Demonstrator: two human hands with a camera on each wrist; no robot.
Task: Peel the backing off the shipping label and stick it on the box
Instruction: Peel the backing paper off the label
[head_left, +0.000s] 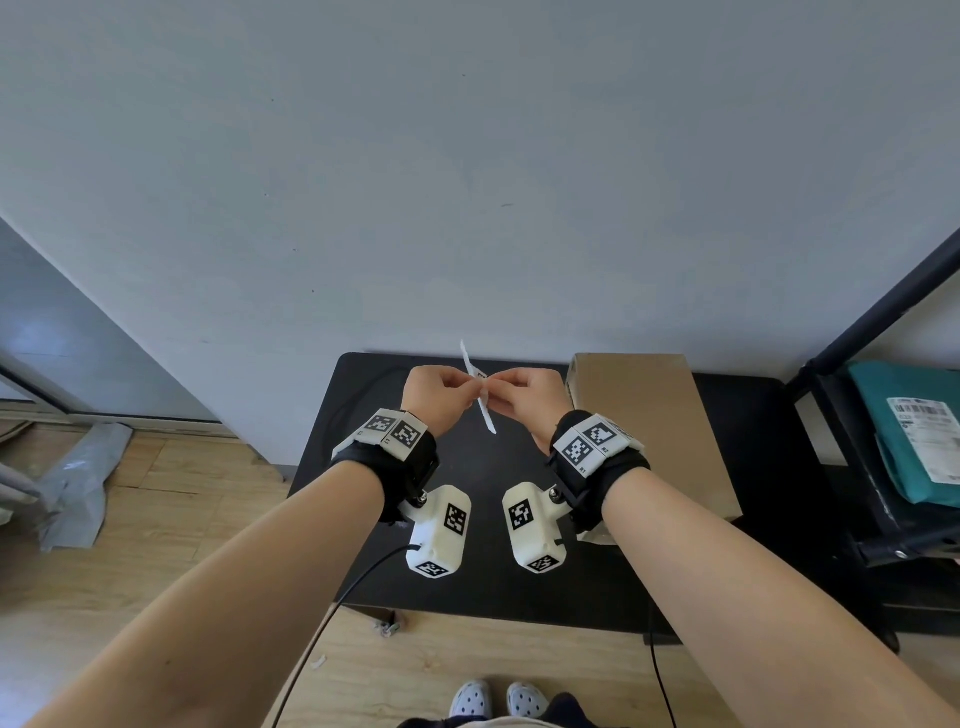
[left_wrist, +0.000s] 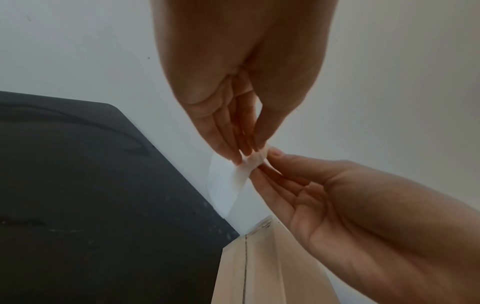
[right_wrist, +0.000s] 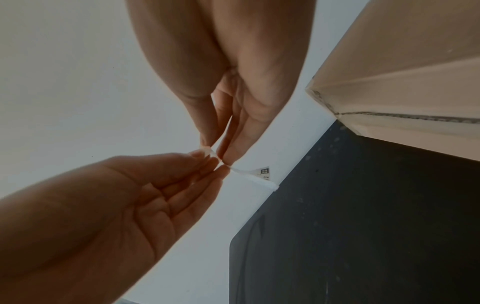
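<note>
A white shipping label (head_left: 480, 389) hangs edge-on in the air above the black table (head_left: 395, 519). My left hand (head_left: 467, 385) and right hand (head_left: 497, 387) both pinch it at one corner, fingertips nearly touching. In the left wrist view the label (left_wrist: 231, 185) fans out below the left hand (left_wrist: 246, 152) and the right hand (left_wrist: 267, 162), two thin layers slightly spread at the pinch. The right wrist view shows printed marks on the label (right_wrist: 255, 176) beside the right hand (right_wrist: 218, 150) and left hand (right_wrist: 210, 164). The brown cardboard box (head_left: 654, 431) lies flat on the table, right of both hands.
A pale wall rises right behind the table. A dark shelf rack (head_left: 852, 467) at the right holds a teal parcel (head_left: 904, 431) with its own label. A grey plastic bag (head_left: 78, 483) lies on the wooden floor at the left. Cables run off the table's front edge.
</note>
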